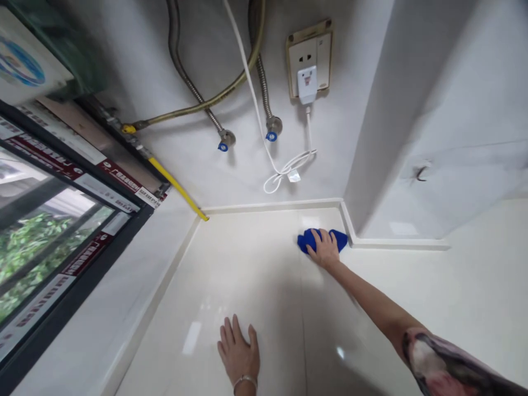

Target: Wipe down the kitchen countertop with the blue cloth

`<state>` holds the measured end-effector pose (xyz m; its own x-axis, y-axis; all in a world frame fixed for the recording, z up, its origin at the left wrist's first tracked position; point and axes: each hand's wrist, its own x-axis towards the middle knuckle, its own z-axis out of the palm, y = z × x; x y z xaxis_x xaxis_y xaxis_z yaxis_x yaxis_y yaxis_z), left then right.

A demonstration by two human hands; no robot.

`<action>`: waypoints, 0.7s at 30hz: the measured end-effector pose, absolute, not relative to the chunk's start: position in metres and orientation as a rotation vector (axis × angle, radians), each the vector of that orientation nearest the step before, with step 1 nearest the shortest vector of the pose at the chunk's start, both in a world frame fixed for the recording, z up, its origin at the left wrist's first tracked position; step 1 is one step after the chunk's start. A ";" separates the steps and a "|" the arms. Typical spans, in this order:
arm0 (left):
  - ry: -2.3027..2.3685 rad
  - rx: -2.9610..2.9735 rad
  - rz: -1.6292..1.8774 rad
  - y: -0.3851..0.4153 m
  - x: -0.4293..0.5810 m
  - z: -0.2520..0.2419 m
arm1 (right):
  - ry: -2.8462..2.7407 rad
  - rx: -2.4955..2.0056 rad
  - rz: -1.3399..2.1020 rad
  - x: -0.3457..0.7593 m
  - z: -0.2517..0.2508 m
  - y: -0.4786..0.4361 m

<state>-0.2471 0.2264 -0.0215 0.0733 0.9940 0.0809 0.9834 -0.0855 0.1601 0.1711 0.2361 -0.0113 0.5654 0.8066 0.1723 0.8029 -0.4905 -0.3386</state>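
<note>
one soft blue microfibre cloth (pixel 306 242) lies bunched on the glossy cream stone bench (pixel 247 264), near the inner corner where a raised cream upstand strip (pixel 272 206) turns around a white boxed pillar (pixel 396 110). it looks light, thin and limp, likely to fold and drag rather than hold a shape, and the polished surface looks slippery. the surest hold seems to be the bunched middle, under the palm, or either of the two pointed ends that stick out from beneath the fingers. the right hand (pixel 324 250) lies over the cloth with its fingers spread, pressing down rather than clamping it, and a dark tattoo (pixel 437 357) marks the forearm. the left hand (pixel 238 349) rests palm down on the bench, well apart from the right and holding nothing, with a silver bracelet (pixel 245 381) at its wrist. beyond the bench, on the white wall (pixel 136 71), a beige-framed socket (pixel 309 58) carries a white plug (pixel 307 84), whose white cable (pixel 284 170) hangs in a loose coil. a braided steel hose (pixel 260 77) and a second braided steel hose (pixel 193 91) end in blue-capped valves, a brass-coloured hose (pixel 214 99) curves left, and a yellow pipe (pixel 177 187) runs beside a dark-framed window (pixel 41 247).
</note>
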 end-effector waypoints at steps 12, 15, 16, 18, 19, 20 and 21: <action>2.052 2.273 0.242 0.219 -0.251 -0.022 | -1.402 -2.439 0.203 0.117 0.011 0.394; 2.052 2.263 0.248 0.219 -0.251 -0.021 | -1.642 -2.219 0.277 0.063 0.013 0.389; 2.051 2.257 0.251 0.220 -0.250 -0.020 | -1.717 -2.135 0.303 0.046 0.013 0.382; 2.057 2.234 0.261 0.221 -0.248 -0.017 | -1.830 -1.984 0.360 0.019 0.013 0.364; 2.062 2.219 0.268 0.222 -0.247 -0.016 | -1.875 -1.918 0.387 0.008 0.013 0.352; 2.066 2.205 0.279 0.222 -0.246 -0.014 | -1.913 -1.855 0.412 0.000 0.013 0.338; 2.070 2.193 0.293 0.223 -0.244 -0.012 | -1.945 -1.795 0.430 -0.007 0.013 0.322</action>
<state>-0.2442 0.2232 -0.0117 0.0506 0.9967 0.0637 0.9751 -0.0631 0.2125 -0.0066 0.3225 0.0131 -0.0463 0.9919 0.1185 0.8495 0.1015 -0.5178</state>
